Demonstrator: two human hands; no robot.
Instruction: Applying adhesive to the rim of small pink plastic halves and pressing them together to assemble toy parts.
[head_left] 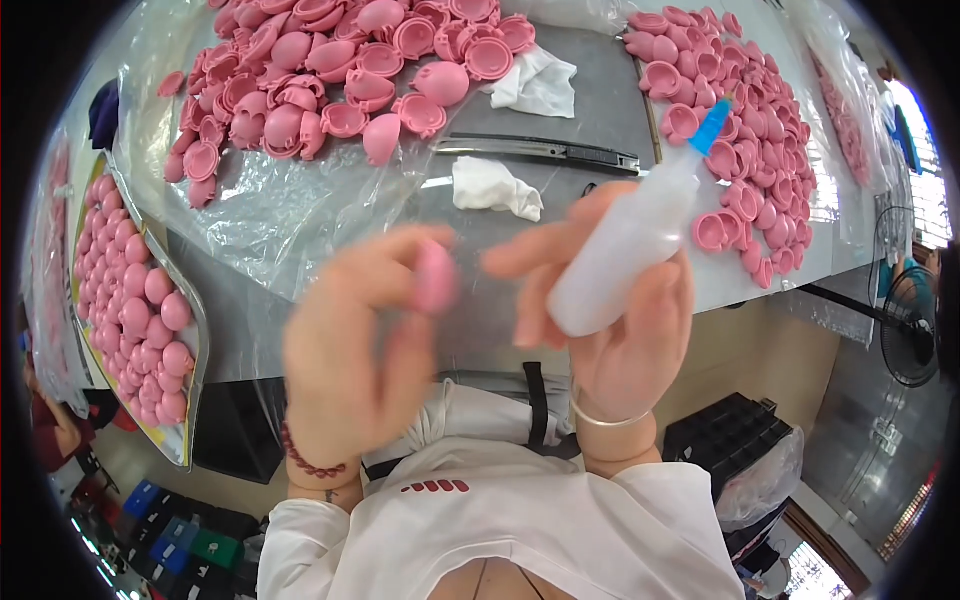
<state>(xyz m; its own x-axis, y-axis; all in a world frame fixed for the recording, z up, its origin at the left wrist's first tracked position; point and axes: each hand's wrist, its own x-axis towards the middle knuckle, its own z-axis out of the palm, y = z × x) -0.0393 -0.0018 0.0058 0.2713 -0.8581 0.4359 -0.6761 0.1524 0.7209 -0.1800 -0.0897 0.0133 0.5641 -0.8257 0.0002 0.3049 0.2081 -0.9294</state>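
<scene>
My left hand (360,330), blurred by motion, pinches a small pink plastic piece (433,277) between thumb and forefinger over the table's near edge. Beside it, my right hand (625,300) is wrapped around a translucent squeeze bottle (625,250) with a blue needle tip (711,127) that points up and to the right. The forefinger of that hand stretches out toward the pink piece; the two hands are apart. Past them lie a crumpled white cloth (495,187) and a utility knife (540,151) with a dark handle.
Pink hollow shells (345,120) are heaped on clear plastic sheeting at the far left. A second pile of pink shells (765,190) lies at the right. Rounded pink pieces (140,320) fill an open bag at the left edge. Another white cloth (537,84) lies farther back. A black fan (908,325) stands at right.
</scene>
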